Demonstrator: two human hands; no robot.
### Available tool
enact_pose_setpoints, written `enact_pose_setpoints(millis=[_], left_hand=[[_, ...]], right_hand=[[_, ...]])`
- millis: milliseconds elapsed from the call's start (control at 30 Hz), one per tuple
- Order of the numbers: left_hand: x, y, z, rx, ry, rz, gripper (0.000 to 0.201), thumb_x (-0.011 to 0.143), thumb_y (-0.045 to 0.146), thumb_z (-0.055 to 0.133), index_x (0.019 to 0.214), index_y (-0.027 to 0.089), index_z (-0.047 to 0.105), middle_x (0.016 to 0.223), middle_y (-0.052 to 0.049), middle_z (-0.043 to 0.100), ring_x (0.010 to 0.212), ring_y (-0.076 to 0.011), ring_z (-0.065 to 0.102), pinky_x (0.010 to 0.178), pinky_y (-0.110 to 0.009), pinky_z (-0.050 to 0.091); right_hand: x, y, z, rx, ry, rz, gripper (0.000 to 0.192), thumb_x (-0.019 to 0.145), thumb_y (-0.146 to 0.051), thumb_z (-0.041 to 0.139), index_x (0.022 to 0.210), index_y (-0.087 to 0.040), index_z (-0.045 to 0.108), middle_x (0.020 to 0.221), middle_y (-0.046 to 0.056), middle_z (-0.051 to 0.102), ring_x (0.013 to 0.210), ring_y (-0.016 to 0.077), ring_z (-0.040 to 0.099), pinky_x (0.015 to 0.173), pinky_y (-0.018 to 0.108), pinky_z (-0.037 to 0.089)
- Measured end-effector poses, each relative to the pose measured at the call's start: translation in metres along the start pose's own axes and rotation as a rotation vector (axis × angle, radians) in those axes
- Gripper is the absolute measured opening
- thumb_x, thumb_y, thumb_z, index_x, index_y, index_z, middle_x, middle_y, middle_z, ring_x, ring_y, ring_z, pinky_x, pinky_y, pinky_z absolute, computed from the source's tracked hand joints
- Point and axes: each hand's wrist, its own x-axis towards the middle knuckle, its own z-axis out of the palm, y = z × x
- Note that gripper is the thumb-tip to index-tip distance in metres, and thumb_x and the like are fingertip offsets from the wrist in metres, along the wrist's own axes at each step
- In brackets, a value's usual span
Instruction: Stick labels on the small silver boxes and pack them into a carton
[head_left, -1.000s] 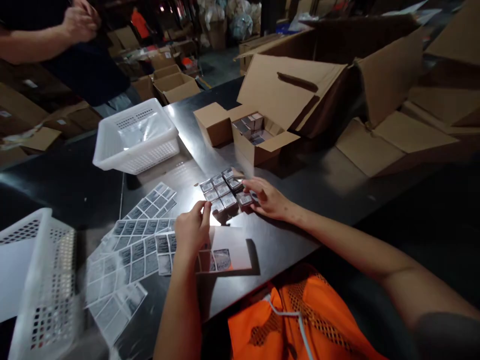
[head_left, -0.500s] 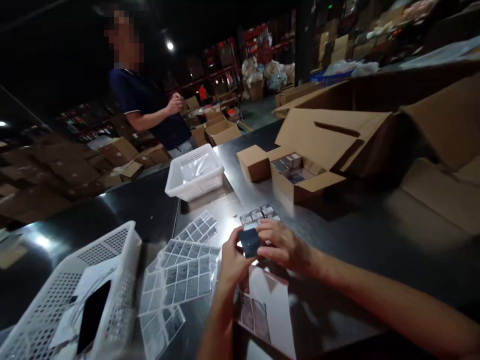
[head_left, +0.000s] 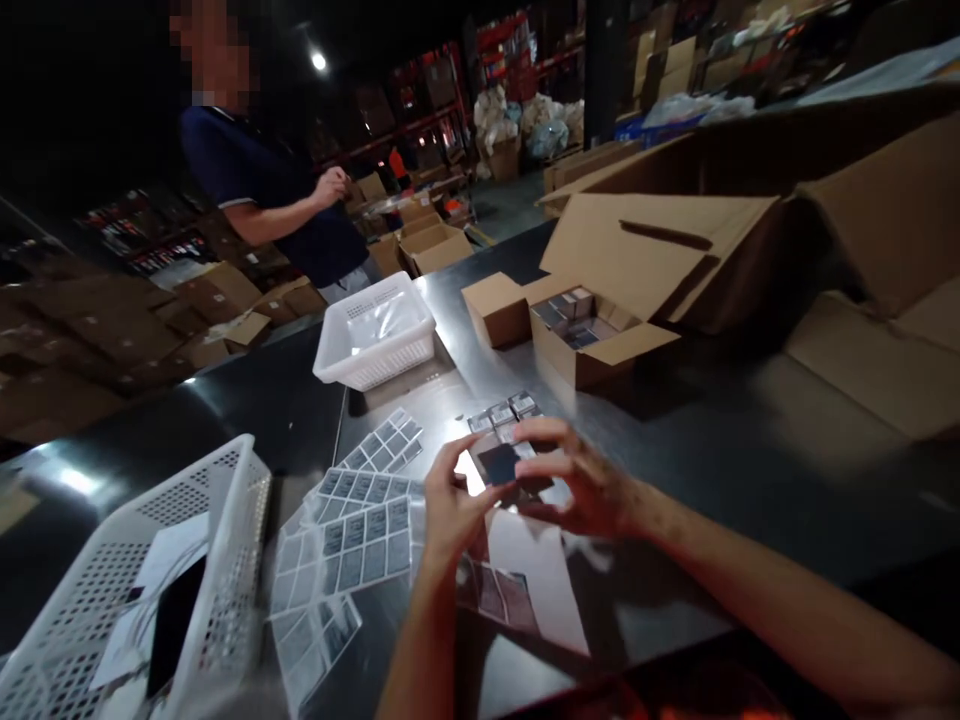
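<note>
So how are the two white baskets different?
The near basket sits at the table's front left and holds papers and a dark phone-like thing. The far basket sits further back near the other person, looks smaller from here and holds clear plastic. Both are white with perforated sides.

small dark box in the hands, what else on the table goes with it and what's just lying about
In use:
left hand and right hand both grip the small dark box
row of small boxes just behind
label sheets beside the left hand
open carton of boxes

Lying about:
far white basket
near white basket holding a phone
big empty carton
</note>
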Motion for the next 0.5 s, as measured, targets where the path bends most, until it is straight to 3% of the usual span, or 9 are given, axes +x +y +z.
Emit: enact_pose_setpoints(millis=[100,167,233,400,500], left_hand=[[-0.001,-0.009,-0.004,0.147,0.078,0.081,0.048,0.067,0.031,0.084,0.113,0.024,0.071,0.112,-0.006,0.069,0.08,-0.0152,0.064,0.054,-0.021,0.042],[-0.002,-0.011,-0.004,0.186,0.074,0.149,0.047,0.068,0.031,0.085,0.112,0.025,0.071,0.11,-0.005,0.068,0.078,-0.0134,0.062,0.051,-0.019,0.039],[-0.003,-0.009,-0.002,0.22,0.047,0.203,0.047,0.068,0.032,0.086,0.112,0.025,0.071,0.108,-0.004,0.068,0.08,-0.0139,0.062,0.051,-0.019,0.039],[-0.007,0.0,0.004,0.309,-0.017,0.255,0.048,0.068,0.036,0.088,0.111,0.024,0.07,0.107,-0.005,0.069,0.087,-0.0167,0.064,0.054,-0.02,0.042],[-0.009,0.003,0.006,0.349,-0.036,0.293,0.05,0.069,0.039,0.088,0.113,0.024,0.069,0.109,-0.006,0.069,0.09,-0.0185,0.065,0.058,-0.022,0.046]], right_hand=[[0.0,0.002,-0.005,0.277,0.168,0.373,0.034,0.087,-0.036,0.075,0.114,-0.024,0.057,0.118,0.009,0.064,0.115,0.0238,0.065,0.097,0.044,0.058],[0.001,0.006,-0.005,0.545,0.262,0.637,0.025,0.089,-0.038,0.073,0.105,-0.024,0.059,0.101,0.003,0.068,0.099,0.0184,0.07,0.09,0.038,0.059],[0.002,0.01,-0.004,0.744,0.271,0.822,0.027,0.086,-0.039,0.075,0.099,-0.022,0.059,0.089,-0.001,0.07,0.084,0.0144,0.071,0.081,0.031,0.06],[0.003,0.007,-0.003,0.892,0.109,1.06,0.039,0.077,-0.027,0.081,0.109,-0.02,0.06,0.075,-0.006,0.067,0.07,0.0101,0.066,0.07,0.025,0.056],[0.002,0.001,-0.001,0.916,0.095,1.131,0.054,0.073,-0.02,0.081,0.119,-0.021,0.052,0.073,-0.008,0.067,0.07,0.0108,0.067,0.071,0.026,0.056]])
